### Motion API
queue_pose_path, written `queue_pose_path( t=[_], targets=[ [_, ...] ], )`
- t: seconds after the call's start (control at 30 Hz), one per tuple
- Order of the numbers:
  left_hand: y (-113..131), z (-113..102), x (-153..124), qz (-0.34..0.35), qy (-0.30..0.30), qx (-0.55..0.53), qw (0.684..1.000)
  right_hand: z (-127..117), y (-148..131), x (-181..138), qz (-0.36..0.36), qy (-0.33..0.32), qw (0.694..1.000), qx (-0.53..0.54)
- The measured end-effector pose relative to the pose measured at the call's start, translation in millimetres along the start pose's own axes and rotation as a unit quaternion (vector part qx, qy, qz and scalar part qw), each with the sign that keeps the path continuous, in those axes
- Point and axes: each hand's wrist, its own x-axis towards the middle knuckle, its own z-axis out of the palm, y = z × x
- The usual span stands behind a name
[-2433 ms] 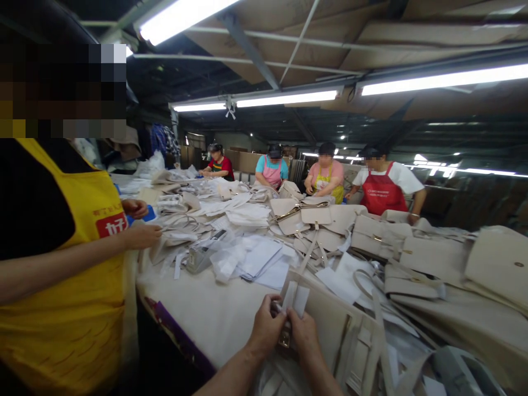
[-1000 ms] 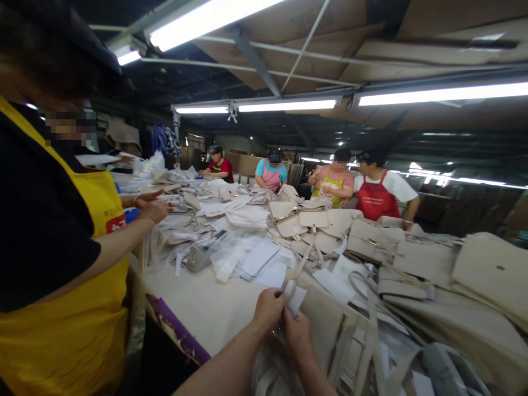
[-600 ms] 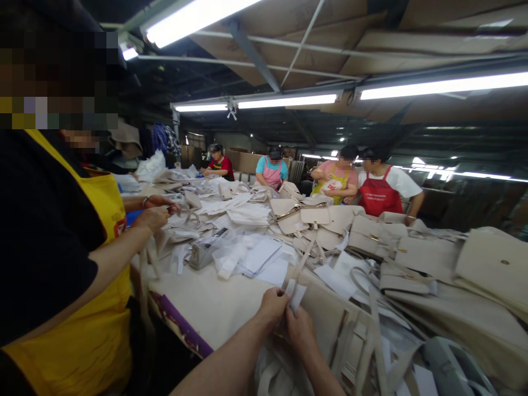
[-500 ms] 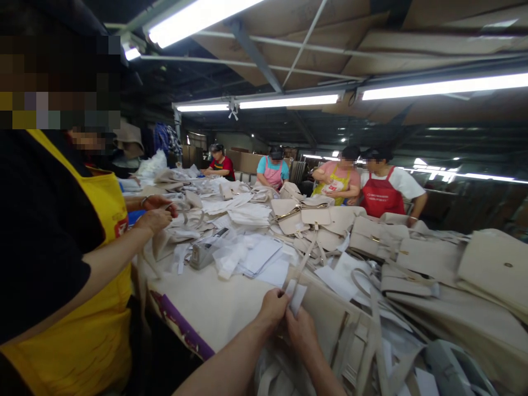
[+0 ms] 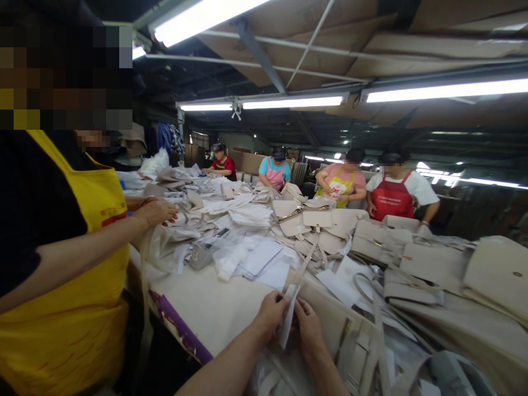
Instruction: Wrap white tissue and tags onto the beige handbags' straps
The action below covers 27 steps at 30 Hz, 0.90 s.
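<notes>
At the near edge of the table, a strip of white paper (image 5: 287,323) lies along a beige bag strap (image 5: 307,263). My left hand (image 5: 271,314) is closed, pinching the paper and strap between thumb and fingers. My right hand (image 5: 310,329) is closed against the paper's other side, its fingertips partly hidden behind it. From my hands the strap runs up toward a pile of beige handbags (image 5: 317,217). Below my hands is a beige bag with clear plastic, mostly covered by my forearms.
A co-worker in a yellow apron (image 5: 99,192) stands close on my left, hands over the table. Grey tape dispensers lie ahead (image 5: 202,254) and at lower right (image 5: 457,374). White paper sheets (image 5: 259,256) and stacked bags (image 5: 437,261) cover much of the table. Several people work opposite.
The white paper has turned from a short, wide piece into a long, narrow strip hanging down along the strap. My right hand has shifted slightly right and up. The left co-worker's hands have moved.
</notes>
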Motion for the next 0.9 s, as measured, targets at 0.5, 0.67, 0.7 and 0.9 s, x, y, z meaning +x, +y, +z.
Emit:
queue_pose_path(
  t=[0.5, 0.67, 0.7, 0.9],
  targets=[
    [3, -7, -13, 0.156, -0.012, 0.065, 0.985, 10, -1, 8, -0.102, 0.119, 0.949, -0.274],
    [-8, -6, -12, 0.176, 0.005, 0.085, 0.981, 12, -2, 6, -0.099, 0.123, 0.933, -0.323],
    [-11, -5, -12, 0.177, 0.009, 0.089, 0.98, 12, -2, 6, -0.099, 0.121, 0.93, -0.333],
    [-12, -3, -12, 0.173, 0.016, 0.076, 0.982, 13, -6, 11, -0.106, 0.129, 0.902, -0.399]
  ],
)
